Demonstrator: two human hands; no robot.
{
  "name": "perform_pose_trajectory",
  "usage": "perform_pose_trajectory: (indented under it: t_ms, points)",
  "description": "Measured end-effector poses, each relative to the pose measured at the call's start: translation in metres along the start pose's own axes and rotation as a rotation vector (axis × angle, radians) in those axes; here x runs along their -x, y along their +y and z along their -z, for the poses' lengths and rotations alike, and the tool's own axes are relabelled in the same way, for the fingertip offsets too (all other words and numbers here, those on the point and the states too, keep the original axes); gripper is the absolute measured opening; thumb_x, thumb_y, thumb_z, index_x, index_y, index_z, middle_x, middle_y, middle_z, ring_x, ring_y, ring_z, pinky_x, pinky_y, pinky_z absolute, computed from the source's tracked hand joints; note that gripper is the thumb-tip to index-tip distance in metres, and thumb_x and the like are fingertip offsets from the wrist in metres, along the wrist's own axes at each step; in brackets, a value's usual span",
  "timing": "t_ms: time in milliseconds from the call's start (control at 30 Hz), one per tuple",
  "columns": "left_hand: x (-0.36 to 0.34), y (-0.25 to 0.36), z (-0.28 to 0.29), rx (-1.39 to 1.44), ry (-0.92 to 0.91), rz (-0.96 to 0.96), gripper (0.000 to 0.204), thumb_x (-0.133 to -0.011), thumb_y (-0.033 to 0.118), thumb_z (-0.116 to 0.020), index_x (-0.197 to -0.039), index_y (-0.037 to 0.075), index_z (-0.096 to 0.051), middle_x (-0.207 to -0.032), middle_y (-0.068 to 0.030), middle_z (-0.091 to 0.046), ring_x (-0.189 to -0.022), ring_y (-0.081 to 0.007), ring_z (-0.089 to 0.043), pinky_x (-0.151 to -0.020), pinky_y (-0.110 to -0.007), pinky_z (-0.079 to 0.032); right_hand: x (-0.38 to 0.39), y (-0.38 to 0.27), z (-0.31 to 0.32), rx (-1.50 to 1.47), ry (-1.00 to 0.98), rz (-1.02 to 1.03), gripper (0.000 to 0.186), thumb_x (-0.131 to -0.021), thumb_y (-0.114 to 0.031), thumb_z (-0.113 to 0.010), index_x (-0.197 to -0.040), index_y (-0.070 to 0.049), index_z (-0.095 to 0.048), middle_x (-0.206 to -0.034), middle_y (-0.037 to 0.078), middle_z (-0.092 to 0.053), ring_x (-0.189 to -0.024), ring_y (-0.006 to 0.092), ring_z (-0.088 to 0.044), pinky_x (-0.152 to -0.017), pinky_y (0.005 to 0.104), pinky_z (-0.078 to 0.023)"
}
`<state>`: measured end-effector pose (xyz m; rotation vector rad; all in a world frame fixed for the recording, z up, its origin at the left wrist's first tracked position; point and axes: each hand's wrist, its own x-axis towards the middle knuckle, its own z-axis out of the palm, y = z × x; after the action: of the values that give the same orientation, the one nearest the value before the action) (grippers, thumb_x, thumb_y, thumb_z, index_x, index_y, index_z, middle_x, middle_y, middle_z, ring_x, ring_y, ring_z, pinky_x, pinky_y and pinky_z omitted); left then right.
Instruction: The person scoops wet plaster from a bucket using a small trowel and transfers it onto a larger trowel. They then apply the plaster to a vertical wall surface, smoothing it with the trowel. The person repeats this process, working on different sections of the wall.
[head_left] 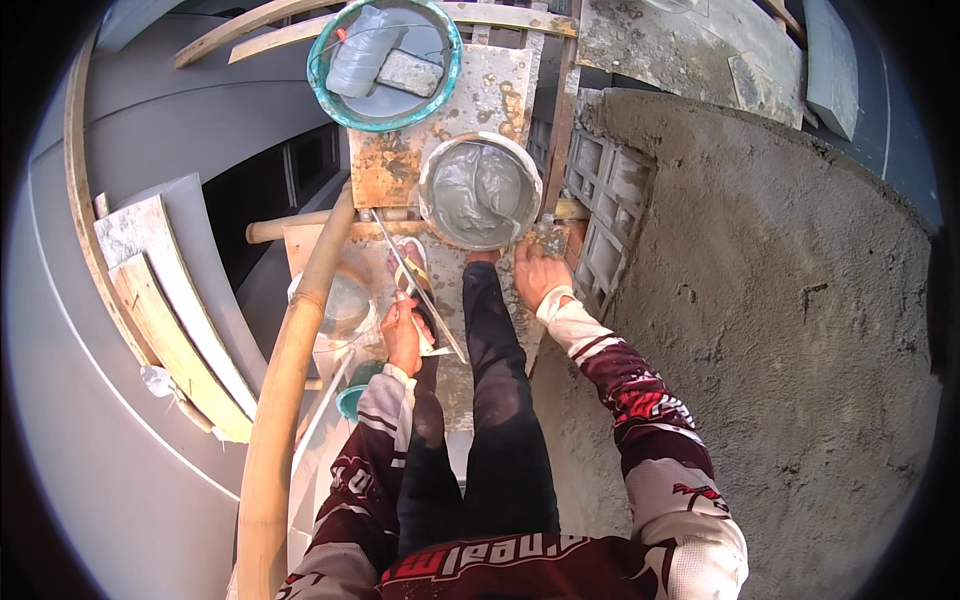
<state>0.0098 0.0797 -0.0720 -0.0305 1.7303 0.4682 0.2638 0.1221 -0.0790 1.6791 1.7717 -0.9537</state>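
My left hand (402, 335) is closed around the handle of a long, thin-bladed trowel (393, 245), seen almost edge-on and slanting across in front of my left foot. Just beyond my feet stands a round bucket (430, 205) with a pale rim, filled with smooth, wet grey mortar (482, 190). My right hand (541, 276) is beside the bucket's near right side, its fingers curled at the edge of a small mortar-stained board (548, 240). Part of its grip is hidden from above.
A teal tub (318, 75) of water holds a plastic bag and a grey block. Spattered planks (500, 90) lie underfoot. A bamboo pole (285, 400) runs along my left. Rough grey plaster covers the wall (760, 300) on my right, beside a lattice vent (610, 200). Another bucket (345, 300) stands left.
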Motion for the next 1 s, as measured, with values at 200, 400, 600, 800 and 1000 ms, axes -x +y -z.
perform_pose_trajectory:
  t_ms: [200,400,600,800,1000]
  points:
    - [-0.003,-0.012,-0.005,-0.030,-0.011,0.041,0.040,-0.094,0.048,-0.054,-0.090,0.009,-0.053,-0.056,-0.0007,-0.044,-0.040,-0.0124,-0.044,-0.036,-0.029,-0.040,-0.071,0.013,0.036,0.196,0.281,-0.088,0.039,-0.085,-0.015,-0.055,-0.118,0.007,-0.057,-0.087,0.012,-0.067,-0.069,0.0231,-0.070,-0.054,0.0322,-0.055]
    - [0.005,-0.012,-0.001,-0.006,0.021,0.065,0.042,-0.093,0.051,-0.055,-0.090,0.009,-0.052,-0.058,-0.0007,-0.045,-0.040,-0.0122,-0.044,-0.037,-0.029,-0.040,-0.085,-0.028,-0.018,0.390,0.026,0.134,0.040,-0.086,-0.016,-0.052,-0.116,0.010,-0.057,-0.089,0.015,-0.065,-0.080,0.0263,-0.068,-0.052,0.0343,-0.055]
    - [0.002,0.003,-0.002,0.004,-0.024,0.085,0.041,-0.094,0.049,-0.054,-0.092,0.009,-0.051,-0.058,-0.0005,-0.044,-0.041,-0.0121,-0.044,-0.037,-0.028,-0.040,-0.013,0.032,-0.012,0.262,0.142,0.028,0.035,-0.087,-0.014,-0.049,-0.114,0.008,-0.053,-0.089,0.016,-0.066,-0.078,0.0288,-0.069,-0.062,0.0365,-0.056]
    - [-0.003,-0.008,-0.011,0.036,-0.030,0.086,0.041,-0.094,0.049,-0.054,-0.097,0.008,-0.050,-0.059,-0.0005,-0.045,-0.040,-0.0117,-0.044,-0.035,-0.028,-0.039,-0.050,0.031,0.014,0.085,0.174,-0.125,0.031,-0.088,-0.013,-0.048,-0.113,0.005,-0.051,-0.089,0.020,-0.066,-0.075,0.0324,-0.070,-0.065,0.0389,-0.057]
    - [-0.007,-0.012,-0.007,0.060,-0.025,0.104,0.035,-0.094,0.048,-0.055,-0.094,0.013,-0.052,-0.060,0.0000,-0.047,-0.040,-0.0122,-0.046,-0.036,-0.029,-0.042,-0.071,0.012,-0.043,-0.259,-0.068,-0.171,0.034,-0.088,-0.019,-0.049,-0.111,0.005,-0.051,-0.096,0.028,-0.066,-0.090,0.0423,-0.066,-0.079,0.0477,-0.053]
